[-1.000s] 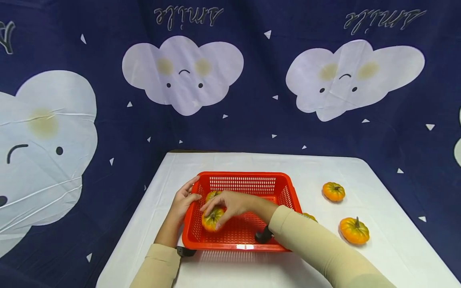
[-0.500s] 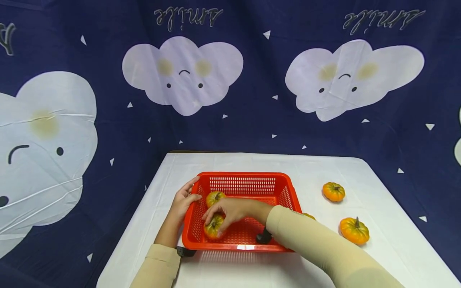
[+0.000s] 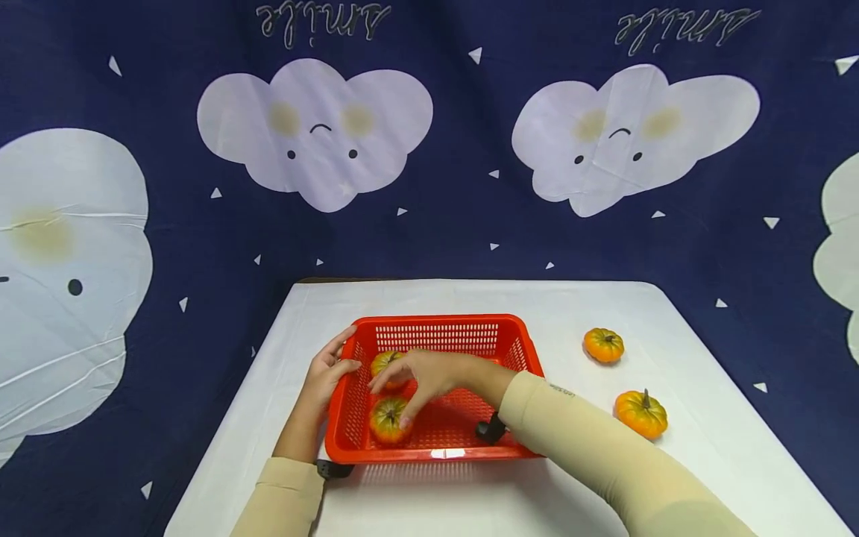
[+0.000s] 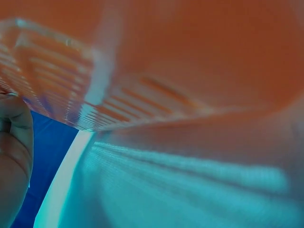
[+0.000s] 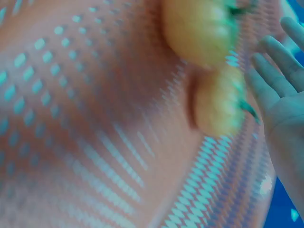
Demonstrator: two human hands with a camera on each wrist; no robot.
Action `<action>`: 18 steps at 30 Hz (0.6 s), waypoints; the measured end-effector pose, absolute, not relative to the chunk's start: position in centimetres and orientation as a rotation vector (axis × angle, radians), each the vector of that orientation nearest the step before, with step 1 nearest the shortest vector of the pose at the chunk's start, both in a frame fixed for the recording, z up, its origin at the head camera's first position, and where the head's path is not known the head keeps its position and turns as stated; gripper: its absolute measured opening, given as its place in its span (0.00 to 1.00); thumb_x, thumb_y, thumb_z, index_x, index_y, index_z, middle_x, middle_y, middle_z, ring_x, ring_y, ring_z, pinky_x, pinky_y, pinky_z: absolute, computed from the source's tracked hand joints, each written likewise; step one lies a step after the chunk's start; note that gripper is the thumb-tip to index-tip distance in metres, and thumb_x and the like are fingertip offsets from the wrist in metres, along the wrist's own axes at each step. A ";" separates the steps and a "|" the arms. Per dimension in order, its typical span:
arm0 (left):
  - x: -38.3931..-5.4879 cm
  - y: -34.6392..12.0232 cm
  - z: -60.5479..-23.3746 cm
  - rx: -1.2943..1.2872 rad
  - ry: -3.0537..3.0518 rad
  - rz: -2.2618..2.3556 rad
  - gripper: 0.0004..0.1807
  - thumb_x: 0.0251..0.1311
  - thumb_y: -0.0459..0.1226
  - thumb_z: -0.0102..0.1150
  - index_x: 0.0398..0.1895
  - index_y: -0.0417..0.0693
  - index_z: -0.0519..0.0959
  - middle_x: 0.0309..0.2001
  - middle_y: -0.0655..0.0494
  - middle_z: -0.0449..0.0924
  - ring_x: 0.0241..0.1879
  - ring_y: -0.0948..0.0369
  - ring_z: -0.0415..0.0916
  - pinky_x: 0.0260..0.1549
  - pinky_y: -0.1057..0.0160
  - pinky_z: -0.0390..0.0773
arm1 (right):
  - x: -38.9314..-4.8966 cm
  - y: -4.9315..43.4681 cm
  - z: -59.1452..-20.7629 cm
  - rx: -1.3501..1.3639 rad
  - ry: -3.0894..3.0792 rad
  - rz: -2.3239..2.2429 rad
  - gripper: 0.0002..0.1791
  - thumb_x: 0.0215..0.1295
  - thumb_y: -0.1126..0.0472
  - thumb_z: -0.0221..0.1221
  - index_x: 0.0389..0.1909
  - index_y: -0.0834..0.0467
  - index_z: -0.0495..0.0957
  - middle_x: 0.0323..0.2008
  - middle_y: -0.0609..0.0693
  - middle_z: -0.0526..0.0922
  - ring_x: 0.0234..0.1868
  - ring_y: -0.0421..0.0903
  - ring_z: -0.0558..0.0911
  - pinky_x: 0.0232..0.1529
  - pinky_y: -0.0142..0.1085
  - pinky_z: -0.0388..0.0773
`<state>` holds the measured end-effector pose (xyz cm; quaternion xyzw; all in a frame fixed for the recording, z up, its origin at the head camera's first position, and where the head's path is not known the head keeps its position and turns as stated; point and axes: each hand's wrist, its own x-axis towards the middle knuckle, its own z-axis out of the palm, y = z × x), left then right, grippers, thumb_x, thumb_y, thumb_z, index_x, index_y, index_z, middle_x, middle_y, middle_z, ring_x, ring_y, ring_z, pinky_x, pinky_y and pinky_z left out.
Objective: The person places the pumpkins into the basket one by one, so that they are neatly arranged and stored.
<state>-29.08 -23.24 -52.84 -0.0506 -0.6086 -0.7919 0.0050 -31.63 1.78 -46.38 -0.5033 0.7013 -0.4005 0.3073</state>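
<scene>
A red plastic basket (image 3: 436, 319) with slotted walls stands on the table. My left hand (image 3: 325, 377) grips its left rim, thumb on the inner side and fingers outside; part of that hand (image 4: 14, 152) also shows in the left wrist view, beside the slotted wall. Inside, on the left, lie two small orange-and-green pumpkins: a nearer pumpkin (image 3: 385, 425) and a farther pumpkin (image 3: 384, 362). My right hand (image 3: 432, 375) hovers over them with fingers spread, thumb tip at the nearer one's edge. In the right wrist view this hand (image 5: 287, 109) holds nothing, its fingers extended beside both pumpkins.
Two more pumpkins sit on the white table (image 3: 577, 313) right of the basket: a far pumpkin (image 3: 604, 345) and a near pumpkin (image 3: 641, 414). My right forearm (image 3: 584, 440) crosses the basket's right front corner. A dark blue cloud-print curtain (image 3: 470, 246) hangs behind.
My right hand has set the nearer pumpkin down at the basket's front left and let go, fingers lifting and spreading. The head view has shifted slightly. My left hand keeps its grip.
</scene>
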 end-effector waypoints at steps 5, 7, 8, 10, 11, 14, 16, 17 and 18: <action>-29.2 -23.3 -52.9 -0.180 -1.901 -2.494 0.39 0.63 0.19 0.54 0.80 0.43 0.66 0.68 0.33 0.70 0.59 0.42 0.77 0.51 0.48 0.84 | -32.3 6.1 -42.4 -1.347 1.989 -1.153 0.35 0.60 0.62 0.77 0.69 0.62 0.77 0.68 0.56 0.78 0.70 0.45 0.74 0.72 0.41 0.67; -29.2 -23.2 -52.9 -0.167 -1.902 -2.503 0.39 0.63 0.19 0.54 0.80 0.44 0.66 0.68 0.34 0.70 0.59 0.43 0.76 0.52 0.48 0.84 | -32.4 9.0 -40.7 -1.323 2.042 -1.236 0.34 0.62 0.63 0.75 0.69 0.63 0.77 0.68 0.57 0.78 0.70 0.49 0.75 0.72 0.44 0.69; -29.2 -23.1 -52.9 -0.157 -1.904 -2.507 0.39 0.64 0.19 0.54 0.80 0.44 0.66 0.68 0.34 0.69 0.59 0.43 0.77 0.52 0.48 0.84 | -32.4 10.6 -39.9 -1.303 2.077 -1.278 0.33 0.62 0.63 0.75 0.69 0.63 0.77 0.67 0.56 0.79 0.69 0.51 0.76 0.71 0.45 0.70; -29.2 -23.1 -52.9 -0.133 -1.899 -2.510 0.39 0.64 0.19 0.54 0.80 0.44 0.66 0.69 0.35 0.70 0.59 0.44 0.77 0.52 0.49 0.84 | -32.2 14.1 -38.6 -1.263 2.132 -1.370 0.32 0.63 0.65 0.74 0.68 0.64 0.78 0.67 0.56 0.79 0.68 0.54 0.76 0.71 0.46 0.71; -29.2 -23.1 -52.9 -0.124 -1.896 -2.509 0.39 0.64 0.19 0.54 0.80 0.45 0.66 0.69 0.35 0.70 0.59 0.44 0.77 0.52 0.50 0.84 | -32.0 15.9 -38.1 -1.256 2.149 -1.416 0.31 0.64 0.67 0.72 0.68 0.65 0.77 0.67 0.59 0.78 0.68 0.56 0.76 0.70 0.47 0.71; -29.1 -23.1 -52.8 -0.115 -1.890 -2.508 0.39 0.65 0.19 0.53 0.80 0.45 0.66 0.69 0.36 0.69 0.59 0.45 0.77 0.52 0.51 0.85 | -30.8 21.4 -37.6 -1.233 2.208 -1.529 0.31 0.65 0.73 0.69 0.69 0.68 0.75 0.67 0.65 0.77 0.67 0.59 0.76 0.68 0.47 0.73; -29.2 -23.2 -52.7 -0.116 -1.891 -2.509 0.39 0.65 0.19 0.53 0.80 0.45 0.66 0.69 0.36 0.69 0.59 0.45 0.77 0.51 0.52 0.85 | -29.4 25.0 -38.0 -1.228 2.219 -1.593 0.31 0.63 0.79 0.66 0.69 0.72 0.73 0.67 0.70 0.75 0.67 0.60 0.76 0.67 0.46 0.74; -29.2 -23.3 -52.7 -0.119 -1.900 -2.507 0.39 0.65 0.19 0.53 0.80 0.46 0.66 0.70 0.36 0.69 0.59 0.45 0.77 0.51 0.51 0.85 | -28.6 26.6 -38.4 -1.234 2.210 -1.624 0.32 0.62 0.82 0.64 0.69 0.74 0.71 0.67 0.72 0.73 0.67 0.60 0.76 0.66 0.46 0.75; -29.3 -23.4 -52.7 -0.122 -1.908 -2.507 0.39 0.66 0.20 0.53 0.81 0.46 0.65 0.70 0.37 0.69 0.59 0.45 0.77 0.52 0.51 0.85 | -27.7 28.2 -39.0 -1.240 2.211 -1.644 0.33 0.61 0.84 0.63 0.69 0.75 0.70 0.66 0.73 0.73 0.67 0.59 0.77 0.66 0.45 0.76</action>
